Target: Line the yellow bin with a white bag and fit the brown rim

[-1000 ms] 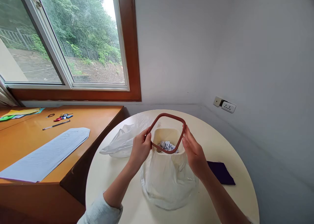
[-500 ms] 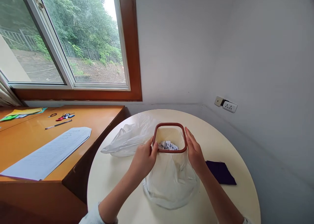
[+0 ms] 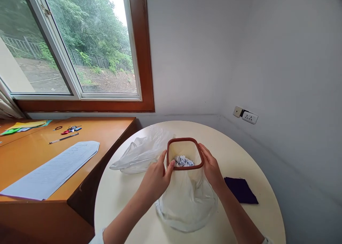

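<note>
A small cream trash bin [image 3: 184,140] with a brown rounded-square rim stands on the round table. Crumpled paper [image 3: 183,161] lies inside it. A thin white plastic bag [image 3: 187,210] hangs down around the bin's outside and spreads over the tabletop in front. My left hand [image 3: 156,174] grips the rim's left side, its thumb at the front left corner and its fingers along the outside. Against the right side of the rim rests my right hand [image 3: 212,167], fingers together and pointing toward the far corner. The bin's lower part is hidden by the bag.
Another white plastic bag [image 3: 141,151] lies behind my left hand. Folded dark purple cloth [image 3: 241,190] sits right of my right forearm. On the wooden desk [image 3: 107,130] at left are paper sheets [image 3: 53,171], a pen [image 3: 63,138] and keys [image 3: 71,130]. Walls bound the far and right sides.
The bin's rim has turned slightly between my hands. My right fingertips have shifted a little left and lower along the rim, and my left thumb now reaches over the rim edge.
</note>
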A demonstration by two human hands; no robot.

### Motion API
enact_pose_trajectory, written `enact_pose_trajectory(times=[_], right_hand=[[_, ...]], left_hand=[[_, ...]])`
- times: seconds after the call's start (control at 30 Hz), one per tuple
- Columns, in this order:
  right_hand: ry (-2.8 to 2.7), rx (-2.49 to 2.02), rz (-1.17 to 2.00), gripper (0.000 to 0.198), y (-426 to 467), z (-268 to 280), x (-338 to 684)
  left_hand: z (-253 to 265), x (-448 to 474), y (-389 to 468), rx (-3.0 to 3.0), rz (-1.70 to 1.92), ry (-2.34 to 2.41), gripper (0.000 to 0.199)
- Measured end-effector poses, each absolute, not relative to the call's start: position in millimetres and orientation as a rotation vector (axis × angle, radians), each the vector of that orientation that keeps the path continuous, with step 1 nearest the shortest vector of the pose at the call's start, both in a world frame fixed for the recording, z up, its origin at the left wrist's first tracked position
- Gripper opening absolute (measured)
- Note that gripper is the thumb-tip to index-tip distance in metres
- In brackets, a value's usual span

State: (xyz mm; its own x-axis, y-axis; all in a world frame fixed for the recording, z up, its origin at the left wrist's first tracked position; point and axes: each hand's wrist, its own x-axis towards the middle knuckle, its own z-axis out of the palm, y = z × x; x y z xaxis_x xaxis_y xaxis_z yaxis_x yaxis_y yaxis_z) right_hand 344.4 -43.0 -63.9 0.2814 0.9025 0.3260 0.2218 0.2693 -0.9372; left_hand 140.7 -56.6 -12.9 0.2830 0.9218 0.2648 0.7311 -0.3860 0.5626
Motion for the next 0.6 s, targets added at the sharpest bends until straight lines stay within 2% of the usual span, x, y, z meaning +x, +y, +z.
enact_pose_trajectory(times=[0.23,0.6], right_hand=[[-1.141,-1.197,0.715,0.051,-50.7,-57.6,341.9],[-1.245,-1.176,0.745,0.046,-48.6,-57.0,347.6]], left_hand=[[-16.3,136.3,-53.9,2.282,0.940,1.383,0.050],[-20.1,133.1,-51.7,2.331,0.834,1.170,0.036]])
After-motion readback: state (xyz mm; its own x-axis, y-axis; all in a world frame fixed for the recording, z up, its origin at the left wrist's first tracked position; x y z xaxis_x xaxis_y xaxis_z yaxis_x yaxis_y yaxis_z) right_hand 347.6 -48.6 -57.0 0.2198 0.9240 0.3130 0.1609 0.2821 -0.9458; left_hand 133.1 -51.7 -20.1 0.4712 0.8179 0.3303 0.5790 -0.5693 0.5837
